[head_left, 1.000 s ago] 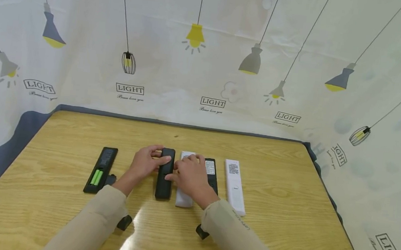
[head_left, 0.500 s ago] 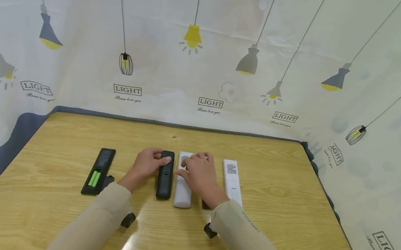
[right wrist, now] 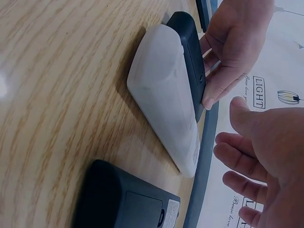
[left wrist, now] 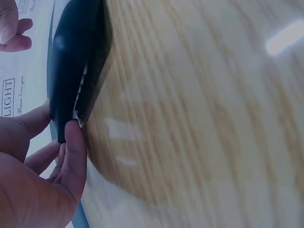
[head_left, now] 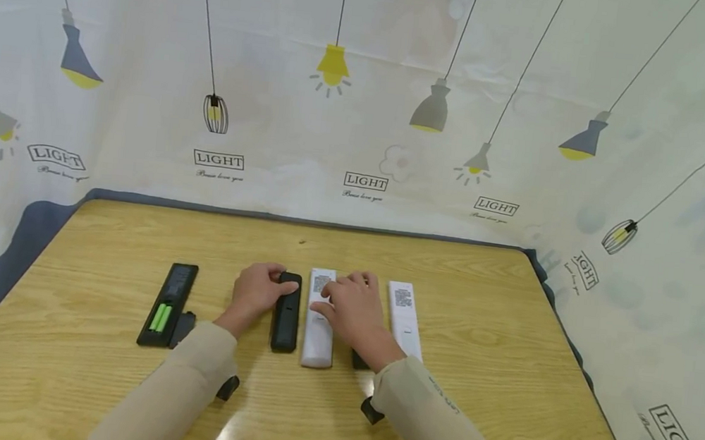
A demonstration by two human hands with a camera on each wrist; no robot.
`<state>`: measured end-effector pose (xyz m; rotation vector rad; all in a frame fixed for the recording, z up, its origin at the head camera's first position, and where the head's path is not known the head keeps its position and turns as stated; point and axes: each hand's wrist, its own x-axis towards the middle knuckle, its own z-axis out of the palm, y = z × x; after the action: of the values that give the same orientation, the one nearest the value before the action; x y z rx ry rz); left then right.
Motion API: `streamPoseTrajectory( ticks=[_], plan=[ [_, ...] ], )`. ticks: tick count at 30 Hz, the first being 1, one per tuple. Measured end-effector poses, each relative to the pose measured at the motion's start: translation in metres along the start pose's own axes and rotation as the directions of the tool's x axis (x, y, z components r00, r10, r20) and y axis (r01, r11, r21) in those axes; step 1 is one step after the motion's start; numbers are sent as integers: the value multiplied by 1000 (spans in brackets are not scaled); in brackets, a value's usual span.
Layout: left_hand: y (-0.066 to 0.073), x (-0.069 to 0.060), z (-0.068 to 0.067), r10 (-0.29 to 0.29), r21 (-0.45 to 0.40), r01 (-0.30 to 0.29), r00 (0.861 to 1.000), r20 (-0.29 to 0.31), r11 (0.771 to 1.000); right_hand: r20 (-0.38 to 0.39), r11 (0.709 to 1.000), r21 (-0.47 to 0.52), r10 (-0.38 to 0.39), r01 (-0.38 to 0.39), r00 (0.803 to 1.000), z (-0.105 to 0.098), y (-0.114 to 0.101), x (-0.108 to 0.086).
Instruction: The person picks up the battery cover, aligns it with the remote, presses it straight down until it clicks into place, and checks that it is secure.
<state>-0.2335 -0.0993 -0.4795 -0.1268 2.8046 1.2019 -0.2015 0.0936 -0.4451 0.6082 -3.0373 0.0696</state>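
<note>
My left hand [head_left: 254,292] grips the far end of a black remote control [head_left: 285,320], thumb on its upturned back and fingers at the far end and left side. In the left wrist view, that remote [left wrist: 71,52] is tilted, its near end out of frame. My right hand [head_left: 353,308] hovers over a white remote [head_left: 317,344] just right of the black one. Its fingers are loosely bent and hold nothing; the right wrist view shows a gap between this hand [right wrist: 280,152] and the remotes. Another black remote [right wrist: 128,204] lies mostly hidden under my right forearm in the head view.
At the left lies a black remote [head_left: 179,288] with its battery compartment uncovered and green batteries [head_left: 160,317] inside. A small black battery cover [head_left: 183,328] lies beside it, partly behind my left sleeve. A second white remote [head_left: 405,317] lies at the right on the wooden table [head_left: 490,375].
My right hand has left the black remote, where its thumb rested, and moved right over the white remote. My left hand keeps its grip. The head view has shifted slightly.
</note>
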Motion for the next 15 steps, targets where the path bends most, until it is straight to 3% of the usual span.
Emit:
streamPoseTrajectory(
  ticks=[15],
  plan=[
    [2,0,-4,-28,42,27,1000,14,999,-13,1000,12,-11,11,1000,0,-1,-1]
  ],
)
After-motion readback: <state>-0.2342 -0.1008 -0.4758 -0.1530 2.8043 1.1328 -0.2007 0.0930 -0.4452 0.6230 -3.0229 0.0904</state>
